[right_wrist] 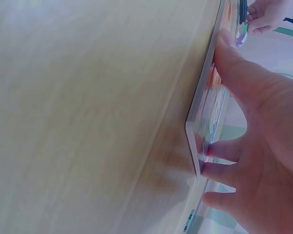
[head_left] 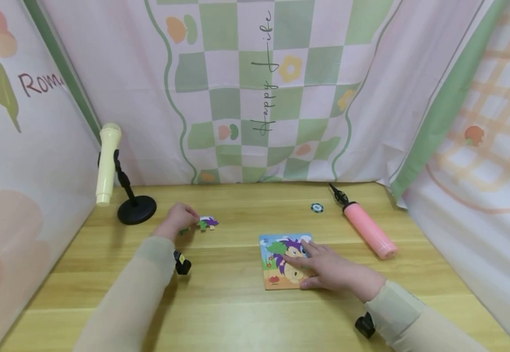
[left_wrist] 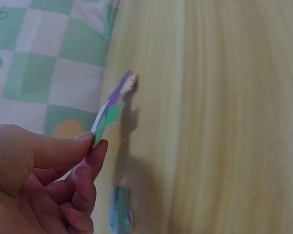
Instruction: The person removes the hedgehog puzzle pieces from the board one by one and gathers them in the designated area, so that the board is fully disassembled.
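Note:
Between thumb and fingertips, my left hand (head_left: 178,218) pinches a jigsaw piece (head_left: 209,223) coloured purple, green and white. The left wrist view shows this piece (left_wrist: 109,108) tilted, held over the table. Below that hand a second jigsaw piece (left_wrist: 119,209) lies on the wood, partly covered by the hand in the head view. My right hand (head_left: 331,266) rests with spread fingers on the right side of a square puzzle board (head_left: 277,274). Its picture is a purple-haired cartoon figure; the hand hides part of it. In the right wrist view, the thumb (right_wrist: 232,56) lies along the board's edge.
A cream microphone (head_left: 107,166) on a black stand (head_left: 137,210) is at the back left. A blue poker chip (head_left: 317,208) and a pink hand pump (head_left: 369,230) lie at the back right. Patterned curtains (head_left: 255,98) border the wooden table (head_left: 237,318).

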`<state>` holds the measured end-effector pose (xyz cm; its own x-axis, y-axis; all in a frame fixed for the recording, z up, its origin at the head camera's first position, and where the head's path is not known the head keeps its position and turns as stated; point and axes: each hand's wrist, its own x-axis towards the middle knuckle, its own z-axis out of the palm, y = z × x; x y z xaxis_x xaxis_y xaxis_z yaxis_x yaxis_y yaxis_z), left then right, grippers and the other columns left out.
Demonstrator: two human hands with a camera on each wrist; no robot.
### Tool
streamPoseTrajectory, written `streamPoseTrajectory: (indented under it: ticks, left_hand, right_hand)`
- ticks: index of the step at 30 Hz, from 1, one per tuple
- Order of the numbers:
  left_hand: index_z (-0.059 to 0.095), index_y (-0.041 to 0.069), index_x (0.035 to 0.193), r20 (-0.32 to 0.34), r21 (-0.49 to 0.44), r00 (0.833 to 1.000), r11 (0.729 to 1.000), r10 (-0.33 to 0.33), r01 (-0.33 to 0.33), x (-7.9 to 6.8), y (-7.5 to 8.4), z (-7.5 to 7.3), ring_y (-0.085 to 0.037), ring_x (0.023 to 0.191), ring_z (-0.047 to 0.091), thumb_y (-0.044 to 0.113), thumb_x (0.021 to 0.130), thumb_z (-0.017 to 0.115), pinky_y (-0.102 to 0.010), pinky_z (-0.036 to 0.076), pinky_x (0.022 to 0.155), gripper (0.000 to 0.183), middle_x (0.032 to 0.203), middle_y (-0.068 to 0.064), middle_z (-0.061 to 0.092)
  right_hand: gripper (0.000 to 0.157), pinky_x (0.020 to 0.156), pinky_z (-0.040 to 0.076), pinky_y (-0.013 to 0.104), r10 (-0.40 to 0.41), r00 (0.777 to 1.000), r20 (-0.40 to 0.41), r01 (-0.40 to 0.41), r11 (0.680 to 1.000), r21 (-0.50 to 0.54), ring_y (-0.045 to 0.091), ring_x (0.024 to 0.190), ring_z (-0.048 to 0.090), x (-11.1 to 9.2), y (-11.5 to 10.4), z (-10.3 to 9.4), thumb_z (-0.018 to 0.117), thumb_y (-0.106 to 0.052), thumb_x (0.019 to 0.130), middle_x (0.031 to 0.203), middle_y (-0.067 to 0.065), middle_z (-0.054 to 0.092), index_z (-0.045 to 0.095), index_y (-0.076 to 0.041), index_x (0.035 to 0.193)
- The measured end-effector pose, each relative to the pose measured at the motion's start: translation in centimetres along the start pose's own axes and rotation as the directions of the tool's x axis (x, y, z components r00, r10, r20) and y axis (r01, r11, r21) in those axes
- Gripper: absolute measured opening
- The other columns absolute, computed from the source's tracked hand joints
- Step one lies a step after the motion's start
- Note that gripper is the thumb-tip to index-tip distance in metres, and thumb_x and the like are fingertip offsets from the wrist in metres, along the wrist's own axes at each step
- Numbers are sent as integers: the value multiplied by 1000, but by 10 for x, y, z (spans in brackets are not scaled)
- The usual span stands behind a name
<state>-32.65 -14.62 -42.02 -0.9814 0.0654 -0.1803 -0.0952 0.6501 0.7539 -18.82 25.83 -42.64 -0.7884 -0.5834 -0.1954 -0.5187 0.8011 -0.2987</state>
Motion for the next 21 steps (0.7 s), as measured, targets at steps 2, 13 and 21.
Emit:
streamPoseTrajectory:
  ticks: [2,13,21]
  left_hand:
    - [69,-2,96,-9,1,1000,1000,-9,9,1,-1,3,-29,94,56,4,90,66,-43,45,86,9,97,-14,64]
    - [65,0,102,-57,157,998,988,2,7,4,7,11,-33,98,57,4,88,59,-46,46,89,16,104,-16,63]
    - [56,0,112,16,160,997,984,79,-81,-2,37,34,-29,94,57,11,99,45,-43,48,84,21,101,-13,60]
  right_hand:
    - [69,110,15,65,-2,1000,1,2,1000,-6,51,142,16,0,0,0,63,-52,90,156,30,17,37,-35,152]
    - [69,110,15,65,14,1000,1,-14,1000,16,50,142,15,0,0,0,63,-51,90,157,29,16,37,-36,152]
    - [69,110,14,65,27,1000,6,-27,999,27,50,142,15,0,-2,-1,64,-50,90,157,29,17,38,-35,151]
